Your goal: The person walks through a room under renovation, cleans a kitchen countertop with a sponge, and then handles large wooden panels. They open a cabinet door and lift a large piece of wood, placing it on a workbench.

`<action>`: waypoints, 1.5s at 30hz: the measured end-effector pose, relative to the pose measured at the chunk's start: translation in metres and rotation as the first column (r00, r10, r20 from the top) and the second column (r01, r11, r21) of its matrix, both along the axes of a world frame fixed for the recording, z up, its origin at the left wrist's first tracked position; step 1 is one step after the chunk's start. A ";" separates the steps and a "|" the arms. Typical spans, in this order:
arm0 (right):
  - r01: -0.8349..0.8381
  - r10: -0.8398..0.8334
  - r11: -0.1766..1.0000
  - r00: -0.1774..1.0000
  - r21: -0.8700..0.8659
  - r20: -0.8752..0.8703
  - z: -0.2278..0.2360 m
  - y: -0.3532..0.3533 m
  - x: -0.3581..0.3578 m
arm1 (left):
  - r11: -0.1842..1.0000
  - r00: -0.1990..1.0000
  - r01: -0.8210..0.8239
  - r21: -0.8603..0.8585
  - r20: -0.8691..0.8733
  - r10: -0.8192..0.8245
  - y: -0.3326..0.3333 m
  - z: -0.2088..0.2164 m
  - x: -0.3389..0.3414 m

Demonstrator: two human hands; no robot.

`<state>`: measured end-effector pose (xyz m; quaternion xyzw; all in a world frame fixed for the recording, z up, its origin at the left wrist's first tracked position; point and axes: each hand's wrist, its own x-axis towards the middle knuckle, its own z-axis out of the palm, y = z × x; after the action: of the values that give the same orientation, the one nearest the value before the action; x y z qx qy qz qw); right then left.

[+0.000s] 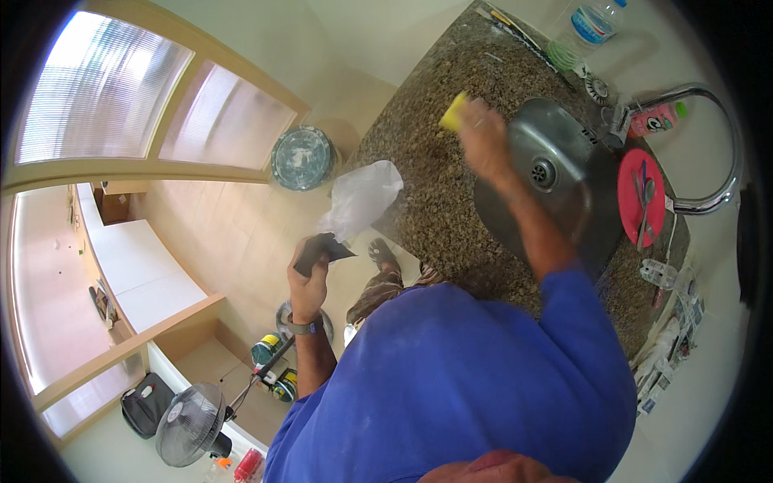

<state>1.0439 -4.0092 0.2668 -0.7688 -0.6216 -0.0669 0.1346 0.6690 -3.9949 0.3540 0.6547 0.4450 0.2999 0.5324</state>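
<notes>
My right hand [485,145] is closed on a yellow sponge [455,113] over the speckled brown granite countertop [435,185], left of the steel sink [551,133]. Motion blurs its fingers a little. Out past the counter's near-left edge, my left hand [310,286] grips a flat black piece [328,251] whose kind I cannot make out. A translucent plastic bag [366,196] lies against the counter edge just beyond that hand, its lower end close to the black piece. Whether the hand also holds the bag is unclear.
Beside the sink, a pink plate [630,193] carries cutlery below a curved chrome faucet [737,153]. A water bottle [592,32] and a pink bottle [656,121] stand by the wall. A lidded bucket [303,158] and a fan [190,424] are on the left.
</notes>
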 end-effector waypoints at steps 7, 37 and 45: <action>-0.396 0.386 0.918 0.905 -0.024 -0.177 0.015 -0.030 -0.063 | 0.991 0.991 -0.134 -0.015 0.010 0.134 -0.006 -0.012 -0.015; 0.214 -0.219 0.974 0.973 0.081 0.070 -0.002 0.142 0.119 | 0.963 0.964 -0.264 0.048 -0.030 0.266 -0.045 -0.007 -0.042; -0.478 0.502 0.851 0.862 0.218 -0.072 0.017 0.013 -0.151 | 0.905 0.899 -0.425 0.006 0.123 0.421 -0.028 -0.015 -0.067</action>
<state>0.8924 -3.9959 0.2835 -0.5706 -0.7779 -0.0413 0.2601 0.6017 -4.0230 0.3387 0.5321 0.5391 0.4539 0.4692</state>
